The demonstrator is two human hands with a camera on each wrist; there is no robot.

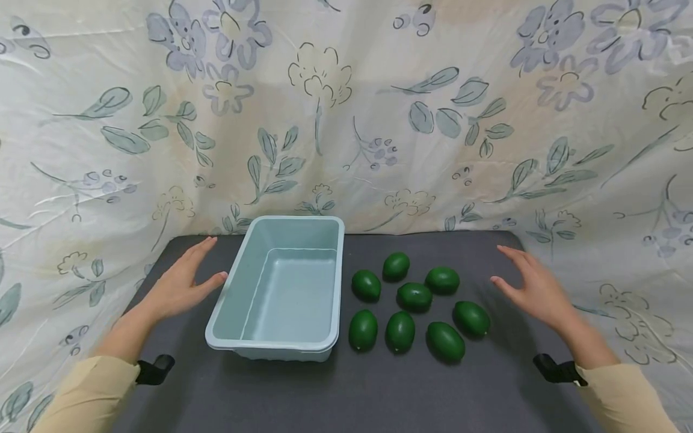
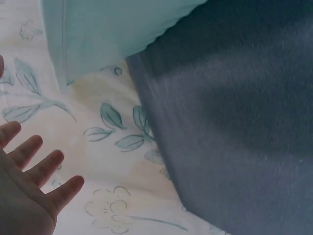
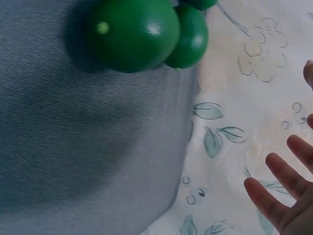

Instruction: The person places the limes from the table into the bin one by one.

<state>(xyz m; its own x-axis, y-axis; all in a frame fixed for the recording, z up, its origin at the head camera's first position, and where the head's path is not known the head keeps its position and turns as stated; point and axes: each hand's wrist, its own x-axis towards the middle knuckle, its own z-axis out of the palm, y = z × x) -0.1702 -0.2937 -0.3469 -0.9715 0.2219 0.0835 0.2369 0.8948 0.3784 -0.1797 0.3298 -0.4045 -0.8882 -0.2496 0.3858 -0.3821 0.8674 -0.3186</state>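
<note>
A pale blue-green plastic basin [image 1: 216,344] stands left of centre in the head view, with nothing inside it. To its right lie several dark green limes [image 1: 414,297], loosely grouped on the dark table. My left hand [image 1: 181,282] hovers beside the basin's left wall, fingers extended and thumb apart, holding nothing. On the far side of the limes, my right hand [image 1: 533,288] is raised with straight fingers and no object in it. The right wrist view shows a lime [image 3: 134,36] close up, away from the fingers. In the left wrist view the basin's wall [image 2: 107,39] is above the spread fingers.
The dark grey table [image 1: 400,397] has angled back corners. Behind it and along both sides hangs a floral cloth [image 1: 335,168]. Each wrist wears a black strap, the left strap [image 1: 154,370] and the right strap [image 1: 557,368], below beige sleeves.
</note>
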